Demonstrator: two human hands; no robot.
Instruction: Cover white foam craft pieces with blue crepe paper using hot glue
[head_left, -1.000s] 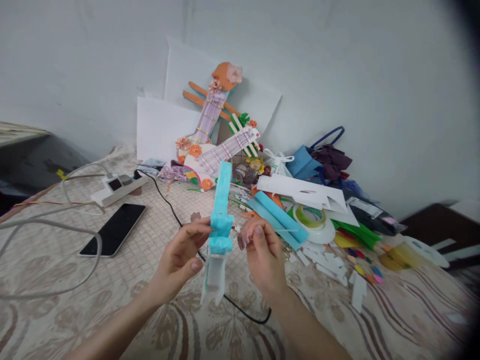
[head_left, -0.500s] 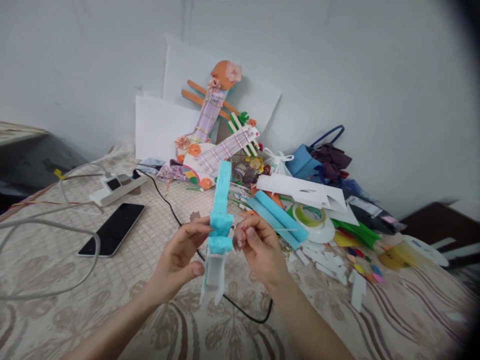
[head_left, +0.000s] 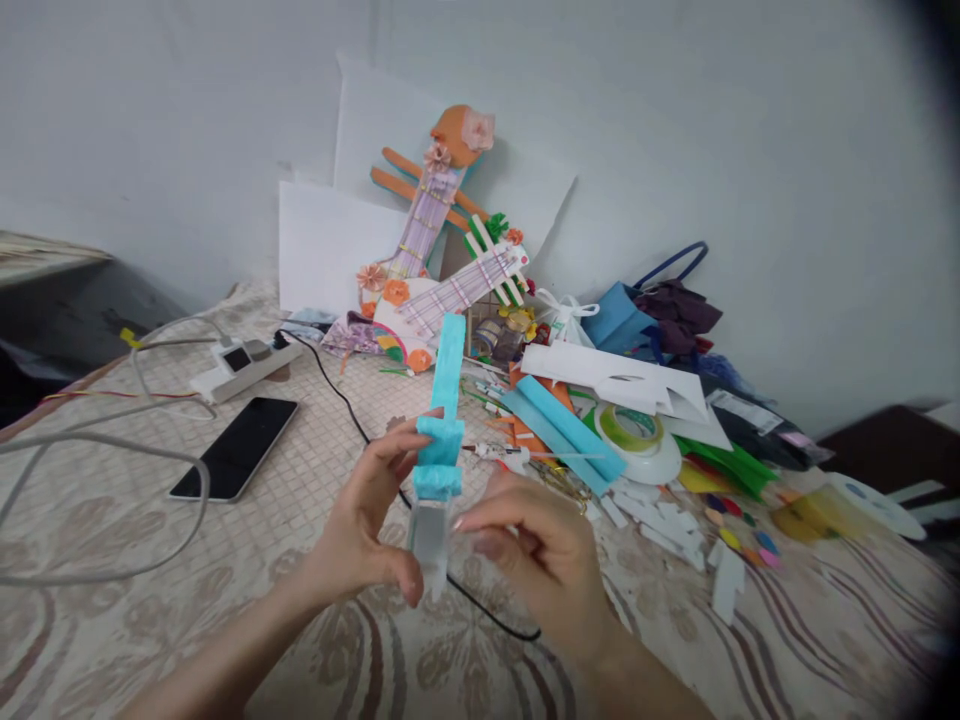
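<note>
A narrow craft piece stands upright in front of me, its long neck (head_left: 450, 365) and folded bands covered in turquoise paper. Its lower end is a white box-like part (head_left: 430, 535) with an uncovered face. My left hand (head_left: 375, 515) grips the piece from the left, fingers behind the turquoise bands and thumb by the white part's lower edge. With bent fingers, my right hand (head_left: 540, 555) meets the white part's right side; index and thumb tips lie close together there. Just behind this hand lies a glue gun (head_left: 510, 455) with a thin stick pointing right.
A black phone (head_left: 236, 450), a power strip (head_left: 244, 370) and loose cables lie at left. Decorated paper instruments (head_left: 427, 220) lean on white boards at the back. Turquoise paper (head_left: 562, 430), a tape roll (head_left: 630, 430), white scraps (head_left: 660, 525) and coloured discs crowd the right.
My right hand has moved down from beside the turquoise bands to the white part, uncovering the glue gun. My left thumb has shifted down and right; the white flaps look less splayed.
</note>
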